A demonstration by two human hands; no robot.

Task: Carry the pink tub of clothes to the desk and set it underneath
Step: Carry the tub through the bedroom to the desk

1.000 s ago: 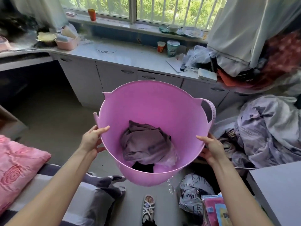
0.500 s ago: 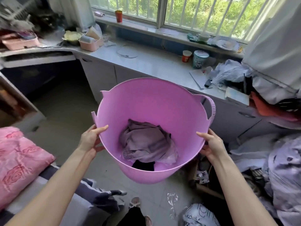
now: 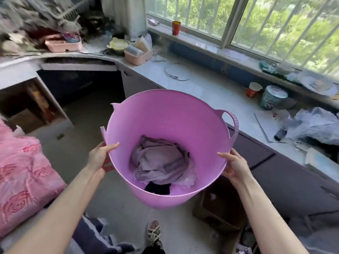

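I hold the pink tub [image 3: 165, 114] in the air in front of me, above the floor. A crumpled mauve garment [image 3: 159, 162] and a dark piece of cloth lie at its bottom. My left hand [image 3: 100, 156] grips the tub's left rim, thumb inside. On the right rim my right hand [image 3: 233, 165] grips below the looped handle. The desk [image 3: 77, 58] curves along the upper left, cluttered on top, with a dark open space [image 3: 78, 85] underneath, ahead and left of the tub.
A white counter [image 3: 207, 88] with cups, a cable and bags runs under the window at the right. A pink quilt [image 3: 23, 173] lies at the left. A cardboard box [image 3: 220, 208] stands on the floor under my right arm. A sandalled foot [image 3: 154, 232] shows below.
The view has swung left: the desk and the dark space under it have come into sight, and the clothes pile at the right has gone. Both hands keep their grip on the tub.
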